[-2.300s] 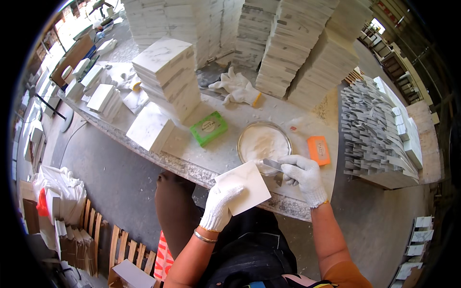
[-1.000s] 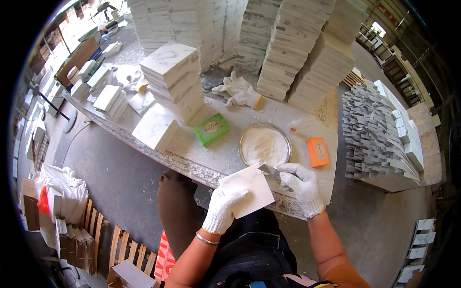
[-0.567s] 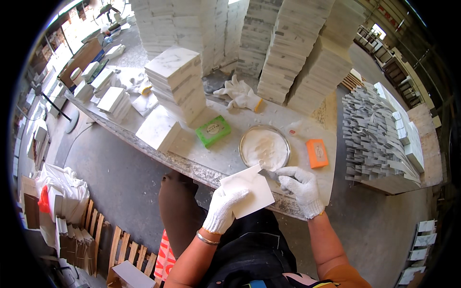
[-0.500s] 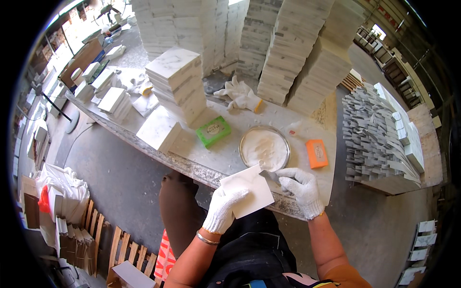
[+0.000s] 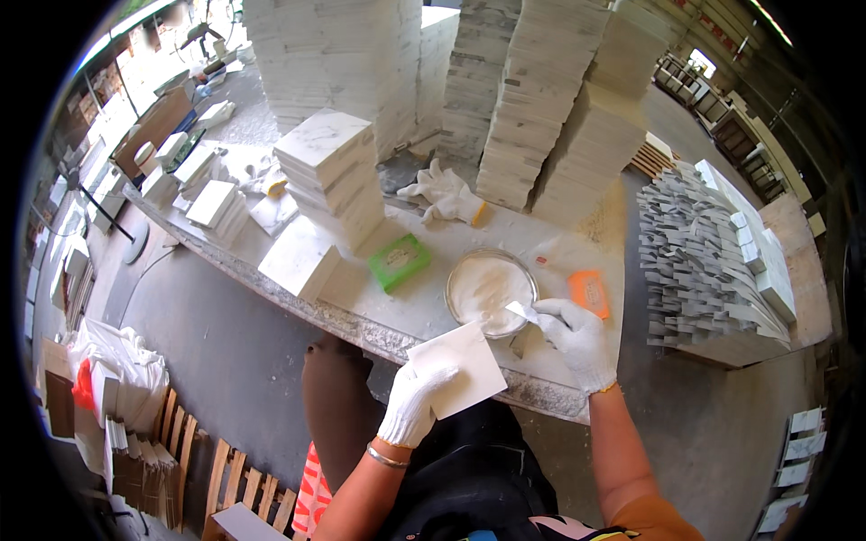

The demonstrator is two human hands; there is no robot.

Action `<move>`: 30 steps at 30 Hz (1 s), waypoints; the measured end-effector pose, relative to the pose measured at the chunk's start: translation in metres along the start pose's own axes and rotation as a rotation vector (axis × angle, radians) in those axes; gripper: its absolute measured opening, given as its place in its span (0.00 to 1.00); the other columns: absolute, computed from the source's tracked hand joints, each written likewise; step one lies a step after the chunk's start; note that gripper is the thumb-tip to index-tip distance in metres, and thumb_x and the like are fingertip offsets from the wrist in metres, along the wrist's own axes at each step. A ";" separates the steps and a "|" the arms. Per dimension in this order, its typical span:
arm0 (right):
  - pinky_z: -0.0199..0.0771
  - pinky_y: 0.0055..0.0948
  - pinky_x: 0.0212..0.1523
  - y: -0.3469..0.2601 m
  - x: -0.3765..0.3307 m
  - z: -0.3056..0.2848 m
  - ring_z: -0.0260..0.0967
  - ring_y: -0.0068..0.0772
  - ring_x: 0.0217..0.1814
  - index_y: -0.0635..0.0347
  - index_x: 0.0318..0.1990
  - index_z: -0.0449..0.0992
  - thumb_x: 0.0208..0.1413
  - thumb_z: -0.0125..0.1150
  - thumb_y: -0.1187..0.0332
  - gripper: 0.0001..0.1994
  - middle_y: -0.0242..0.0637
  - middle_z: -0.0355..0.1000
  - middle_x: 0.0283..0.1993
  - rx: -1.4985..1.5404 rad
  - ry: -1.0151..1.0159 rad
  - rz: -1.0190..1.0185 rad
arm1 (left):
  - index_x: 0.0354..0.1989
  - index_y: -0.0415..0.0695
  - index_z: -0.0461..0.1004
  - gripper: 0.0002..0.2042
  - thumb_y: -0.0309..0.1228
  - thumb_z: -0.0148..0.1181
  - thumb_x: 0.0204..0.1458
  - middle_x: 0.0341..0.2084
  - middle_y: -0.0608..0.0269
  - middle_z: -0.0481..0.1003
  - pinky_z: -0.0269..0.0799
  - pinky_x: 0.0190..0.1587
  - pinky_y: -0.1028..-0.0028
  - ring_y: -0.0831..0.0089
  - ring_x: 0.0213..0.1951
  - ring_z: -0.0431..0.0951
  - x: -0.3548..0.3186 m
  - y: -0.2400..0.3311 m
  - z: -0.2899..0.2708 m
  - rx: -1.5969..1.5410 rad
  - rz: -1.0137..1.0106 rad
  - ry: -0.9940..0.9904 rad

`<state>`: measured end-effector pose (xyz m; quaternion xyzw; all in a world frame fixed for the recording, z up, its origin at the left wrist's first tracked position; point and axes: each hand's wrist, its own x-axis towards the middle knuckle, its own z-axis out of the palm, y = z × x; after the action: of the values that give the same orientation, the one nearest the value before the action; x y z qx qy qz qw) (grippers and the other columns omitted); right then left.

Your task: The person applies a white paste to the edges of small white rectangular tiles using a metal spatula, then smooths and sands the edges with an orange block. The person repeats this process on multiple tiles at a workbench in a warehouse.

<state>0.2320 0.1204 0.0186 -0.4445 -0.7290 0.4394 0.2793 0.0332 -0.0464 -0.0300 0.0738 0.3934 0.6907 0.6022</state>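
Note:
My left hand (image 5: pixel 417 397), in a white knitted glove, grips a square white tile (image 5: pixel 471 368) by its left side, tilted in front of the table edge. In my gloved right hand (image 5: pixel 577 341) is a small putty knife (image 5: pixel 520 312), its blade whitish at the tip. The blade is at the right front rim of a round metal-rimmed bowl (image 5: pixel 456 270) filled with white paste (image 5: pixel 488 287). My fingers hide its handle. An orange box (image 5: pixel 589 290) stands just beyond my right hand, and a green box (image 5: pixel 399 261) lies left of the bowl.
Stacked marble-look tiles (image 5: pixel 330 176) stand on the stone-topped table (image 5: pixel 379 338), with taller stacks (image 5: pixel 541 99) behind. A spare white glove (image 5: pixel 442 194) lies beyond the bowl. Grey tile pieces (image 5: pixel 690 261) cover another stand at right. Wooden pallets (image 5: pixel 239 482) are at lower left.
My right hand has moved from the tile's upper edge up and right to the bowl's rim with the putty knife. The tile has dropped slightly lower in my left hand.

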 end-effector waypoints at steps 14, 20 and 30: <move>0.73 0.43 0.61 0.021 0.082 -0.029 0.72 0.54 0.60 0.65 0.57 0.77 0.52 0.72 0.54 0.29 0.55 0.72 0.60 -0.543 0.229 -0.074 | 0.57 0.34 0.75 0.20 0.23 0.66 0.55 0.46 0.59 0.81 0.81 0.49 0.70 0.70 0.44 0.83 0.013 0.002 -0.002 -0.084 -0.009 -0.045; 0.72 0.41 0.62 0.036 0.122 -0.019 0.72 0.52 0.61 0.62 0.57 0.78 0.48 0.74 0.55 0.31 0.55 0.73 0.60 -0.804 0.145 -0.130 | 0.51 0.38 0.77 0.16 0.26 0.66 0.54 0.42 0.63 0.80 0.79 0.48 0.70 0.71 0.43 0.82 0.006 0.011 0.005 -0.085 -0.016 -0.015; 0.74 0.31 0.51 0.040 0.125 -0.020 0.74 0.31 0.49 0.62 0.44 0.80 0.52 0.68 0.67 0.13 0.39 0.78 0.47 -0.211 0.034 -0.104 | 0.51 0.37 0.76 0.17 0.22 0.66 0.50 0.42 0.62 0.79 0.79 0.48 0.70 0.71 0.42 0.82 0.006 0.008 0.001 -0.142 -0.042 -0.060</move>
<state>0.2081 0.2482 -0.0056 -0.4404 -0.7884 0.3375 0.2656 0.0264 -0.0402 -0.0267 0.0433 0.3267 0.7015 0.6319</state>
